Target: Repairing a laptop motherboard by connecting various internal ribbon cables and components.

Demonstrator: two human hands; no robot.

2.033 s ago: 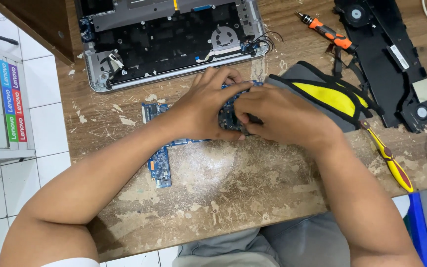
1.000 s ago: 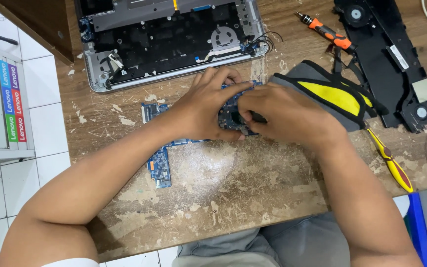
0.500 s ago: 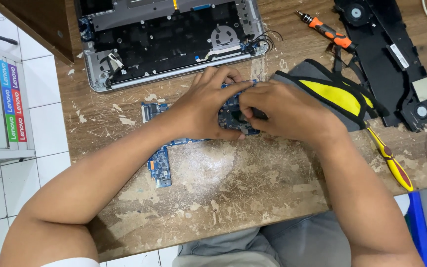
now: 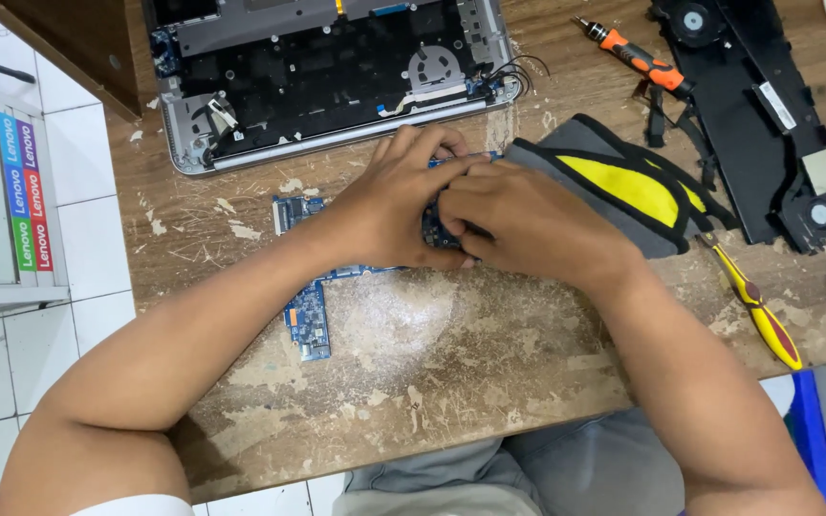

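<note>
Looking down, head view: both hands meet over the middle of a worn, paint-flecked wooden table (image 4: 489,382).
Left hand (image 4: 389,205): fingers curled down onto the blue L-shaped laptop circuit board (image 4: 306,311), pressing its right end.
Right hand (image 4: 518,220): closed against the left one, fingertips pinching at the same spot on the board; what sits between the fingers is hidden, so I cannot tell what they clamp.
Board: flat on the table, just in front of the opened silver laptop base (image 4: 332,76), its lower leg pointing toward the person.
Beside the right wrist: a grey and yellow fabric pouch (image 4: 623,191), touching the hand.
Further right: an orange-handled screwdriver (image 4: 633,57), a black plastic laptop cover with fans (image 4: 752,115), a yellow-handled screwdriver (image 4: 762,315).
</note>
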